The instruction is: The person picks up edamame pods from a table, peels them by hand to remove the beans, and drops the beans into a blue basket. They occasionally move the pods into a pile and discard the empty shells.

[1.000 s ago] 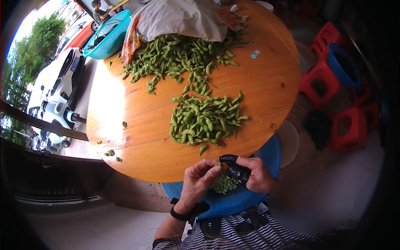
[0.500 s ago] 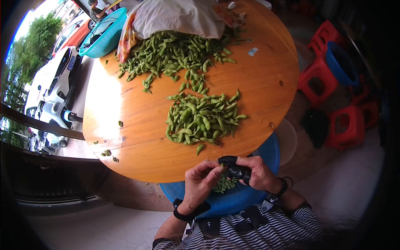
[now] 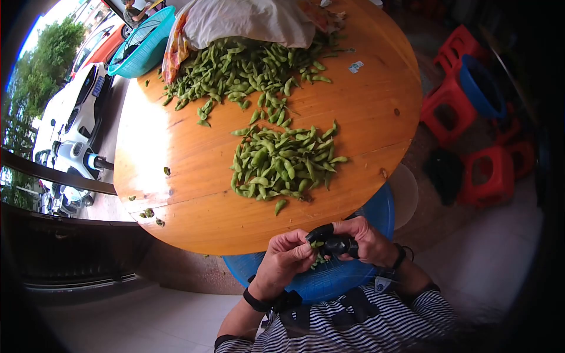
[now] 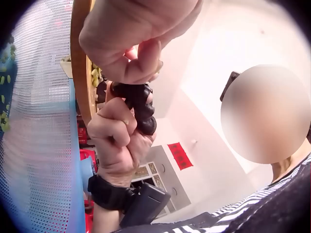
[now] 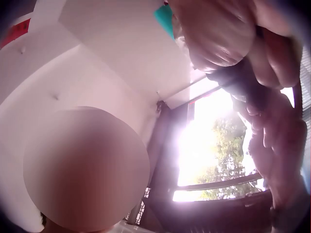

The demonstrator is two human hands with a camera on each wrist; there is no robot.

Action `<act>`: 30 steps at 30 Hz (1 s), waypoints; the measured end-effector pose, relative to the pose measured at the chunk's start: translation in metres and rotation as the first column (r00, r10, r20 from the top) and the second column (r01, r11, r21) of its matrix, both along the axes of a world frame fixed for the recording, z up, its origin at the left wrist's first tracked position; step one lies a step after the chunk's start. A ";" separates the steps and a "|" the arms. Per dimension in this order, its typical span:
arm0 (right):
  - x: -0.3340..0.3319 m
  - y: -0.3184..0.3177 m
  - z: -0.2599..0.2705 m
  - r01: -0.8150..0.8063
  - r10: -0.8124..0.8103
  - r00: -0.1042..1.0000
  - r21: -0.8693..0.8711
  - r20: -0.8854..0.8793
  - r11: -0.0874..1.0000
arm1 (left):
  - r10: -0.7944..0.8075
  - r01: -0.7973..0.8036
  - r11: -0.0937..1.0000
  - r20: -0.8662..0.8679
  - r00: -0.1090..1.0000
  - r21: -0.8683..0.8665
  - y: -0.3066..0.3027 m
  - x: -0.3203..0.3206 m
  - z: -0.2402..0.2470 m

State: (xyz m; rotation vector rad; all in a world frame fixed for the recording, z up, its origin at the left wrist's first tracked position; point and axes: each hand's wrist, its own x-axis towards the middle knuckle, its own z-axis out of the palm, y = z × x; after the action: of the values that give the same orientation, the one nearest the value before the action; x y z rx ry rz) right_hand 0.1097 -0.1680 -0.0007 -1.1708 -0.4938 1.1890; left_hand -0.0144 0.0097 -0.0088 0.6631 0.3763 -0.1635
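Over a blue basket [image 3: 306, 285], the left hand [image 3: 283, 262] pinches a small green pod [image 3: 316, 244] between thumb and fingers. Facing it, the right hand [image 3: 366, 242], with black coverings on its thumb and a finger, grips the pod's other side. In the left wrist view the left hand [image 4: 138, 34] is at the top, touching the black-covered fingers of the right hand [image 4: 116, 136]. Shelled green beans [image 3: 319, 260] lie in the basket under the hands. A small pile of pods [image 3: 282, 162] lies on the wooden table [image 3: 206, 217].
A larger heap of pods [image 3: 229, 73] lies at the table's far side, partly under a white cloth bag [image 3: 247, 23]. A teal basket [image 3: 144, 50] stands at the far left. Red stools [image 3: 488, 176] and a blue basin [image 3: 479, 88] are at the right.
Both hands stay together over the basket and have turned slightly, with more of the green pod showing between them. The view has shifted a little, moving the table's contents up and left.
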 end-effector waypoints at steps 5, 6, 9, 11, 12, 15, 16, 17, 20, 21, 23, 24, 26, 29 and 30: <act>0.005 0.000 -0.003 -0.063 -0.088 0.744 0.201 0.663 0.977 | -0.020 0.023 0.997 -0.041 0.999 0.076 0.000 -0.007 0.000; 0.003 -0.003 0.001 -0.082 -0.019 0.709 0.109 0.705 0.991 | 0.002 0.004 0.990 -0.038 0.999 0.143 0.000 -0.008 0.000; -0.001 -0.008 -0.001 -0.007 -0.074 0.638 0.102 0.767 0.995 | -0.046 0.062 0.866 -0.045 0.998 0.497 -0.004 -0.009 0.011; 0.001 -0.010 0.010 0.039 -0.073 0.620 0.063 0.781 0.997 | -0.042 0.039 0.726 -0.011 0.999 0.686 -0.007 -0.011 0.010; 0.003 -0.010 0.014 0.088 -0.099 0.598 0.058 0.795 0.994 | -0.053 0.010 0.546 0.023 0.998 0.837 -0.008 -0.012 0.009; 0.001 -0.014 0.005 0.136 -0.100 0.584 0.024 0.806 0.990 | -0.089 -0.059 0.334 0.093 0.992 0.941 -0.011 -0.014 0.012; 0.000 -0.013 0.002 0.113 -0.090 0.620 0.025 0.780 0.993 | -0.088 -0.059 0.334 0.094 0.992 0.941 -0.011 -0.015 0.010; -0.002 -0.013 0.000 0.090 -0.079 0.654 0.027 0.752 0.996 | -0.035 -0.052 0.427 0.074 0.997 0.903 -0.011 -0.016 0.005; -0.006 -0.008 0.004 0.138 -0.105 0.689 0.013 0.717 0.990 | -0.028 -0.024 0.533 0.046 0.999 0.846 -0.012 -0.015 0.003; -0.007 -0.006 0.003 0.139 -0.108 0.689 0.016 0.717 0.990 | -0.070 0.004 0.548 0.041 0.997 0.837 -0.013 -0.013 0.003; -0.009 -0.001 -0.002 0.154 -0.134 0.699 0.035 0.703 0.987 | -0.092 -0.042 0.558 0.112 0.989 0.829 -0.019 -0.011 0.000; -0.010 0.000 -0.008 0.210 -0.246 0.619 0.144 0.746 0.967 | -0.106 -0.009 0.613 0.094 0.990 0.790 -0.020 -0.008 0.004; -0.001 -0.003 0.003 0.266 -0.273 0.598 0.135 0.754 0.954 | -0.175 0.006 0.575 0.116 0.978 0.818 -0.014 0.002 0.017; 0.015 -0.031 0.013 0.521 -0.404 0.523 0.093 0.751 0.848 | -0.100 -0.293 -0.087 0.284 0.953 0.952 0.011 0.015 0.012; 0.020 -0.041 0.015 0.639 -0.458 0.406 0.113 0.791 0.761 | -0.096 -0.295 -0.089 0.286 0.953 0.951 0.020 0.019 0.014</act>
State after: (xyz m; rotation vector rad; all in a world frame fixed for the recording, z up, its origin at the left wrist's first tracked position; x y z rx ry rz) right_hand 0.1293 -0.2090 0.0139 -1.8690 -0.5571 0.0498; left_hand 0.0042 0.0298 0.0050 2.2452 0.2048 0.4903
